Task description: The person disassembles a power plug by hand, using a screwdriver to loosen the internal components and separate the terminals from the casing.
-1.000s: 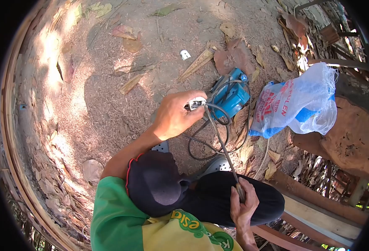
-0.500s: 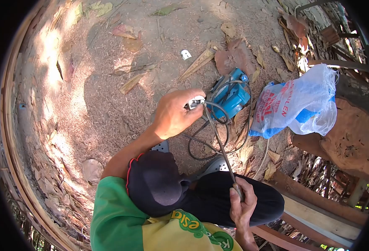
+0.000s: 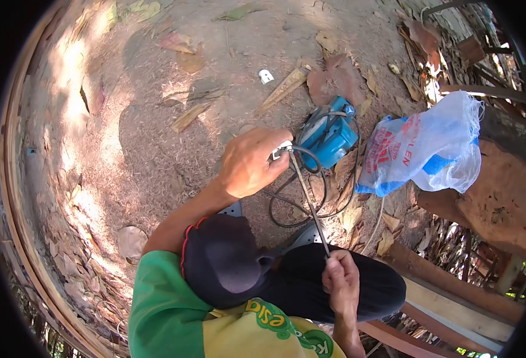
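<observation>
My left hand [image 3: 254, 161] is closed around a small white plug part [image 3: 282, 150], with a dark cable running from it. In my right hand [image 3: 342, 280] is the handle end of a long thin screwdriver [image 3: 309, 200]; its shaft slants up and its tip meets the plug part between my left fingers. The tip itself is too small to make out. The cable [image 3: 272, 209] lies in loops beside and over a blue power tool [image 3: 330, 140] on the ground. A separate white plug piece [image 3: 265, 76] lies on the ground farther up.
A white and blue plastic bag [image 3: 421, 149] lies right of the tool. Dry leaves [image 3: 334, 80] are scattered on the ground. Wooden boards [image 3: 454, 307] and a large brown wood slab [image 3: 501, 200] are at the right. A bent knee [image 3: 370, 292] is under my right hand.
My right hand has moved slightly up and left and turned, and the screwdriver shaft has shifted with it. The plug part in my left hand has tilted slightly.
</observation>
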Available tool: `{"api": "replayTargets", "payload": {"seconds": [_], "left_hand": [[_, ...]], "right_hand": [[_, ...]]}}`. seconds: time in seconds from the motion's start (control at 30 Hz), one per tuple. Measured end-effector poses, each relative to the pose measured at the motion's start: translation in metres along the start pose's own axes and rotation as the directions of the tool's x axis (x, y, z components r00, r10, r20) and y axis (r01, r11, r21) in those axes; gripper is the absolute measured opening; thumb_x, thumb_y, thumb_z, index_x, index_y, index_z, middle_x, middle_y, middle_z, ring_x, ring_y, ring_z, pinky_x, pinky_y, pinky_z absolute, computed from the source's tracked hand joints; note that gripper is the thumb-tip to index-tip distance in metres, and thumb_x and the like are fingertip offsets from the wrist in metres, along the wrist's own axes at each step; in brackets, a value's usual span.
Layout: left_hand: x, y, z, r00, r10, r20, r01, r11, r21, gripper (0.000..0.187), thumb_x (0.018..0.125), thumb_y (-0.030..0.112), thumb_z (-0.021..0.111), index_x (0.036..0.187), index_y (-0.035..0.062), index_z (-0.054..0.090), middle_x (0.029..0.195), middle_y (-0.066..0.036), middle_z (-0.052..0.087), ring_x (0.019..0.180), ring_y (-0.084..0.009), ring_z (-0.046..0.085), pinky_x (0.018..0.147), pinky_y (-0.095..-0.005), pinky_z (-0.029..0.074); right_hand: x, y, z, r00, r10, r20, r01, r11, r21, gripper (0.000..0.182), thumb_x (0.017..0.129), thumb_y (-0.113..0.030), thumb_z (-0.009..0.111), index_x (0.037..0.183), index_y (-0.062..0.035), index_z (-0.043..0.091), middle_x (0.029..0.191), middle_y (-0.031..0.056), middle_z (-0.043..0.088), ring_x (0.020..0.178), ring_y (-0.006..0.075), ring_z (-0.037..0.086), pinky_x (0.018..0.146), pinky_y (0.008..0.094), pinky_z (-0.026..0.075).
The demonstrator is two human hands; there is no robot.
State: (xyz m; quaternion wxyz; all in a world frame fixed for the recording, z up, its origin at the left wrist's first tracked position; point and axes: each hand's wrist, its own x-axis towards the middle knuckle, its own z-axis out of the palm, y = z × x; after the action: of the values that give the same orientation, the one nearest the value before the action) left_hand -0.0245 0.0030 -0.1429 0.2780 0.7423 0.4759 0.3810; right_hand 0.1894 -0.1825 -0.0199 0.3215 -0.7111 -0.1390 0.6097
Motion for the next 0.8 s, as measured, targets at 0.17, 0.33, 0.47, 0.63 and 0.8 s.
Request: {"api": "replayTargets", "payload": {"seconds": [0.17, 0.33, 0.47, 0.63, 0.8], "left_hand": [[0.000, 0.002, -0.001, 0.999, 0.033, -0.027, -0.033, 0.999, -0.005, 0.031, 0.074, 0.007, 0.073, 0.104, 0.0068, 0.067, 0.077, -0.011, 0.064, 0.067, -0.0292, 0.062, 0.060, -0.0402, 0.049], [0.000, 0.002, 0.000, 0.998, 0.059, -0.038, -0.060, 0.998, -0.017, 0.031, 0.074, 0.007, 0.074, 0.105, 0.0070, 0.067, 0.078, -0.011, 0.065, 0.068, -0.0291, 0.063, 0.060, -0.0398, 0.049], [0.000, -0.002, 0.000, 0.998, 0.057, -0.035, -0.057, 0.998, -0.008, 0.033, 0.074, 0.007, 0.074, 0.106, 0.0072, 0.067, 0.079, -0.011, 0.065, 0.068, -0.0292, 0.063, 0.061, -0.0394, 0.050], [0.001, -0.003, -0.002, 0.998, 0.058, -0.002, -0.058, 0.998, -0.020, 0.034, 0.074, 0.005, 0.073, 0.107, 0.0068, 0.067, 0.080, -0.011, 0.065, 0.069, -0.0294, 0.063, 0.061, -0.0393, 0.050], [0.000, -0.005, -0.001, 0.998, 0.061, -0.003, -0.061, 0.996, -0.062, 0.033, 0.073, 0.005, 0.073, 0.106, 0.0064, 0.066, 0.079, -0.011, 0.064, 0.068, -0.0295, 0.063, 0.061, -0.0393, 0.050]], "right_hand": [[0.003, 0.021, 0.002, 0.864, -0.480, -0.152, 0.356, 0.796, -0.490, 0.018, 0.092, -0.014, 0.072, 0.089, -0.0003, 0.061, 0.064, -0.0050, 0.048, 0.057, 0.0021, 0.039, 0.050, 0.0215, 0.028], [0.008, 0.008, 0.000, 0.997, 0.017, -0.074, -0.022, 0.997, -0.078, 0.018, 0.093, -0.017, 0.070, 0.086, -0.0019, 0.061, 0.062, -0.0043, 0.047, 0.055, 0.0035, 0.036, 0.050, 0.0224, 0.029], [0.008, 0.018, 0.007, 0.941, -0.324, -0.096, 0.277, 0.903, -0.329, 0.019, 0.091, -0.014, 0.071, 0.082, -0.0034, 0.058, 0.063, -0.0037, 0.048, 0.055, 0.0025, 0.035, 0.050, 0.0221, 0.030], [0.006, 0.015, 0.008, 0.969, -0.197, -0.152, 0.144, 0.942, -0.303, 0.018, 0.090, -0.014, 0.073, 0.086, 0.0006, 0.064, 0.062, -0.0022, 0.049, 0.053, 0.0035, 0.036, 0.048, 0.0226, 0.030], [0.008, 0.014, 0.001, 1.000, -0.008, -0.007, 0.008, 0.997, 0.075, 0.015, 0.089, -0.012, 0.074, 0.087, -0.0026, 0.062, 0.062, -0.0035, 0.045, 0.052, 0.0032, 0.034, 0.049, 0.0209, 0.031]]}}
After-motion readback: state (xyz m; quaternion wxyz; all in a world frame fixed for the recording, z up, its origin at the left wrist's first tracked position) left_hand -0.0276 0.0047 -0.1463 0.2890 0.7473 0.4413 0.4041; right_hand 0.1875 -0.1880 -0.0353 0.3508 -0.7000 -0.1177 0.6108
